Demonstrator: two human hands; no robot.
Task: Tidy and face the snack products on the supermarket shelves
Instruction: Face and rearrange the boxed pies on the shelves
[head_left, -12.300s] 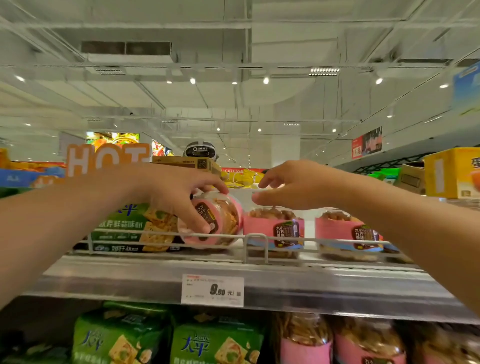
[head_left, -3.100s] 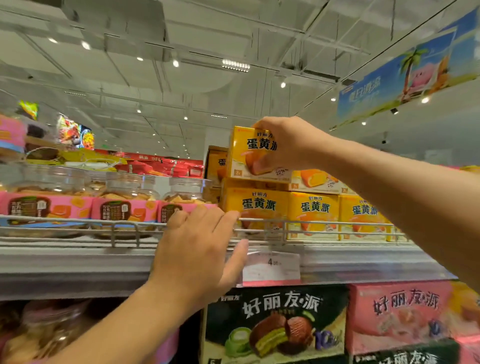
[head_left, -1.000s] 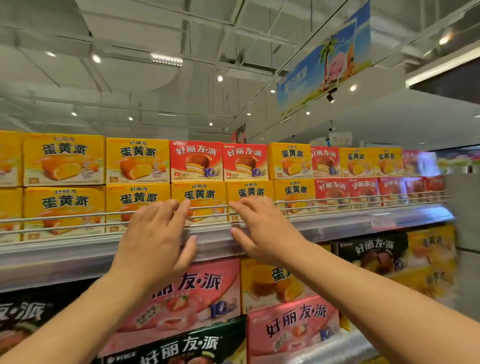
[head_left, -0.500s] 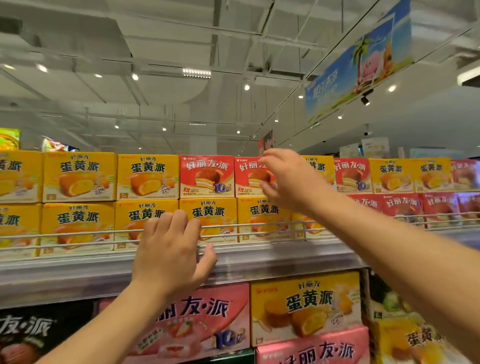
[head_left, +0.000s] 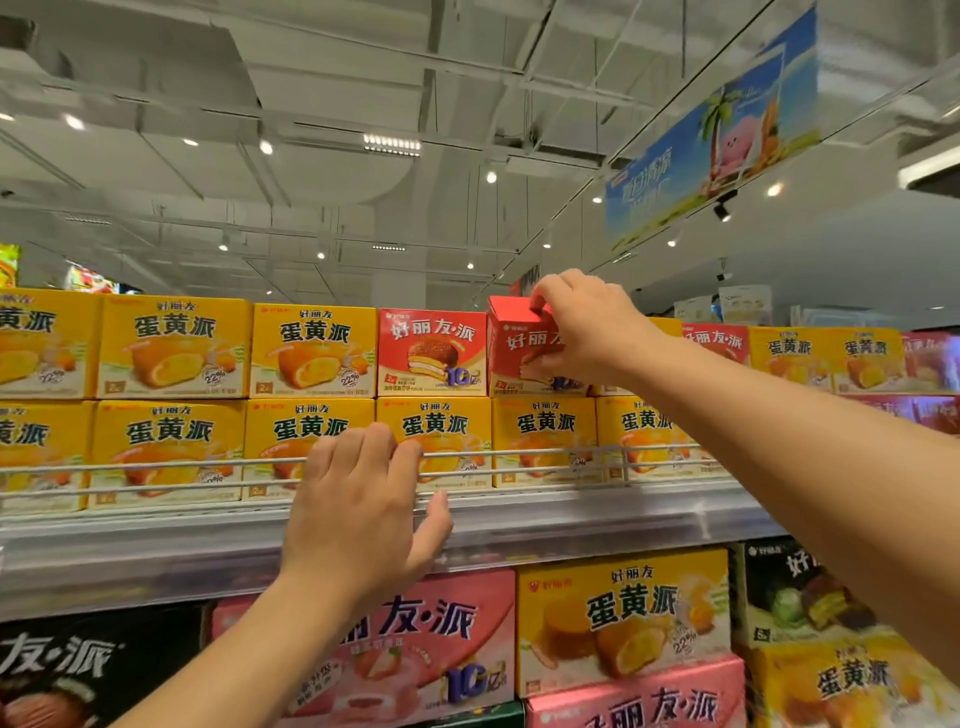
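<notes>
Red snack box (head_left: 522, 343): upper row of the top shelf, second red box from the left, turned askew so its top face and left side show; it sits out of line with the flush red box (head_left: 431, 352) just beside it on the left. It rests on the lower row of yellow boxes (head_left: 543, 431).

Right hand (head_left: 587, 325): holds the askew red box, fingers (head_left: 540, 301) curled over its top front edge, thumb against its front face near the lower edge. Forearm crosses in front of the boxes to the right.

Left hand (head_left: 358, 512): fingers straight and close together, laid against the wire rail (head_left: 519, 454) at the front of the top shelf, fingertips overlapping the lower row of yellow boxes; thumb spread out over the shelf's metal front strip (head_left: 597, 519). It holds nothing.

Top shelf: two stacked rows, yellow boxes to the left, facing forward and aligned; red and yellow boxes mixed further right, that end blurred.

Shelf below: larger boxes, a black one (head_left: 78, 670) at far left, a pink one (head_left: 431, 639) in the middle, a yellow one (head_left: 623, 618) to its right, further black and yellow ones beyond.

Overhead: white ceiling with spotlights, a blue hanging banner (head_left: 711, 135) at upper right.
</notes>
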